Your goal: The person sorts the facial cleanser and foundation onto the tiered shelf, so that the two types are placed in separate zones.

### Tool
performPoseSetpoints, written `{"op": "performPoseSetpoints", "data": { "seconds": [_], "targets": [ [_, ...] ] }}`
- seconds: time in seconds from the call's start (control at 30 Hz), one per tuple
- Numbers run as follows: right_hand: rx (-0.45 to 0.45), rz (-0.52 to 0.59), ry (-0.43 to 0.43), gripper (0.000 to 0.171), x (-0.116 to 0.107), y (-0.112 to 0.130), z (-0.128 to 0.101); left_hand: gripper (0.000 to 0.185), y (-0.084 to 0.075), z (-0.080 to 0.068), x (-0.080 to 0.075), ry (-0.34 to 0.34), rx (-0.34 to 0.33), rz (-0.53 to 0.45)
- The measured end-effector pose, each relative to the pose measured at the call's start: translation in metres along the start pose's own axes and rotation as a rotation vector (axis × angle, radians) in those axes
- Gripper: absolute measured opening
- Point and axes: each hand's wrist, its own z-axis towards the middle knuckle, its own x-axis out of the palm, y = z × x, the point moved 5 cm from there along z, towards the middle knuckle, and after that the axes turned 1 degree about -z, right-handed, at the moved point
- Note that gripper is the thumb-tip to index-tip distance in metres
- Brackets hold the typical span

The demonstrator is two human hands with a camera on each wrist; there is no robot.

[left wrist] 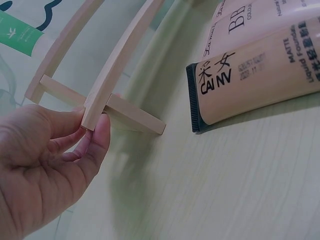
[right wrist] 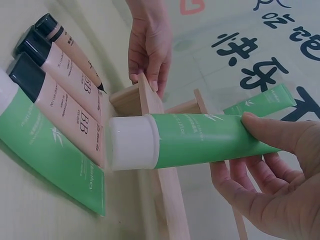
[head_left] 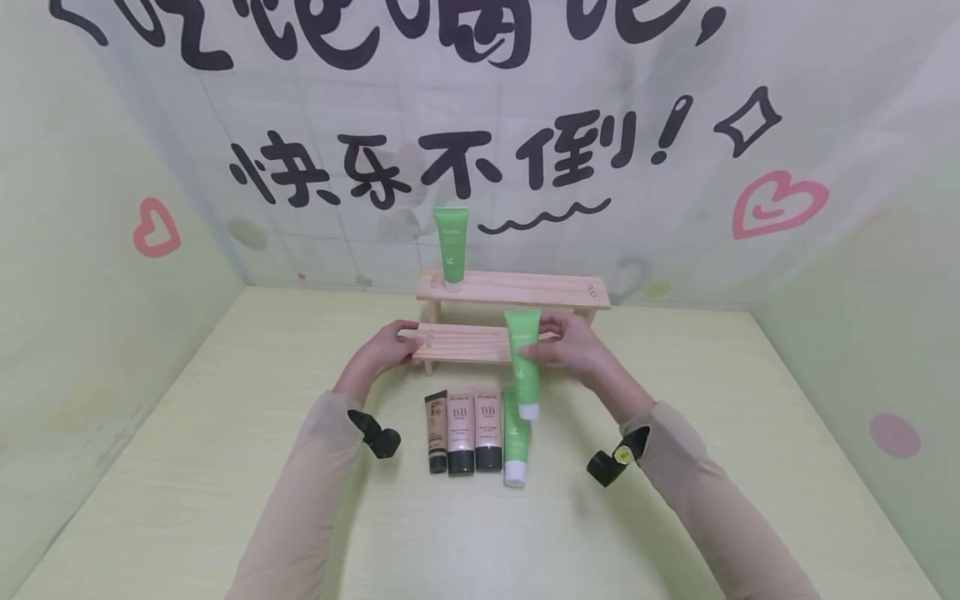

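My right hand (head_left: 558, 343) grips a green tube with a white cap (head_left: 524, 362), cap down, in front of the lower step of a small wooden two-step rack (head_left: 517, 287); in the right wrist view the held tube (right wrist: 200, 140) lies across my fingers (right wrist: 255, 187). My left hand (head_left: 390, 346) pinches the left end of the lower step (left wrist: 100, 107) between thumb and fingers. A second green tube (head_left: 451, 247) stands cap down on the top step. On the table lie another green tube (head_left: 515, 446), two beige BB tubes (head_left: 475, 432) and a darker beige tube (head_left: 437, 429).
The pale green table (head_left: 225, 467) is walled by printed backdrops with black characters and pink hearts on three sides. The lying tubes form a row just in front of the rack, between my forearms.
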Motion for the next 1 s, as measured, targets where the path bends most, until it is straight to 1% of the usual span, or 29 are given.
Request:
{"op": "performPoseSetpoints", "data": {
  "seconds": [0.23,0.47,0.73,1.0],
  "targets": [
    [-0.03,0.031,-0.014,0.053,-0.004,0.011,0.004,0.049,0.0,-0.001,0.001,0.013,0.004,-0.002],
    [-0.011,0.08,-0.037,0.051,-0.006,0.014,0.007,0.049,0.0,-0.001,0.0,0.007,-0.001,0.005],
    [-0.064,0.084,-0.06,0.048,-0.009,0.018,0.011,0.05,0.0,0.0,0.0,0.004,0.004,-0.008],
    [-0.083,0.089,-0.076,0.049,-0.015,0.024,0.013,0.05,-0.001,-0.001,0.0,0.007,0.0,-0.006]
  ]
}}
